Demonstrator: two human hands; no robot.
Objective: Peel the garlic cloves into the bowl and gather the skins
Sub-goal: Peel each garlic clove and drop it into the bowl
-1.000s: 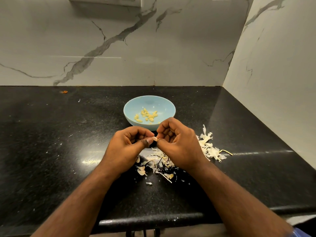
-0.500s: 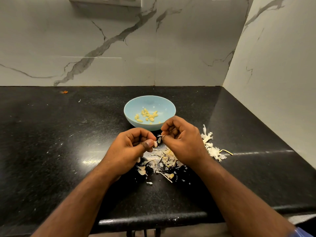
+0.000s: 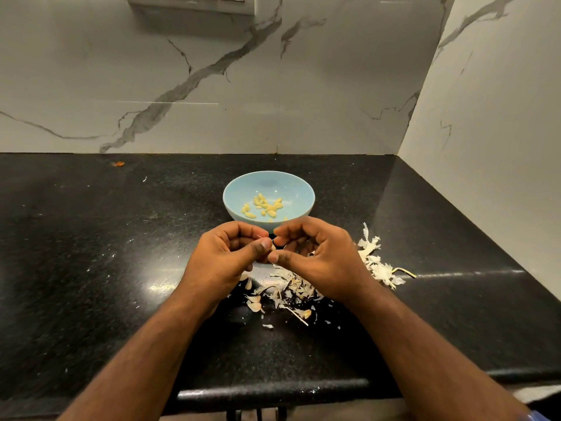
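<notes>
A light blue bowl (image 3: 236, 192) stands on the black counter and holds several peeled yellow garlic cloves (image 3: 264, 205). Just in front of it, my left hand (image 3: 226, 259) and my right hand (image 3: 318, 258) meet fingertip to fingertip above the counter. Between the two thumbs and forefingers a small garlic clove (image 3: 273, 247) is pinched; only a pale sliver of it shows. Papery skins (image 3: 285, 294) lie in a loose heap under and before the hands. A second clump of white skins (image 3: 375, 262) with a stalk lies to the right.
The black granite counter (image 3: 91, 253) ends at a rounded front edge (image 3: 273, 393). Marble walls close the back and the right side. A small orange scrap (image 3: 118, 163) lies at the far left back. White flecks dot the counter.
My hands parted slightly half a second ago as the right one drew back, and have now come together again, a little higher and nearer the bowl.
</notes>
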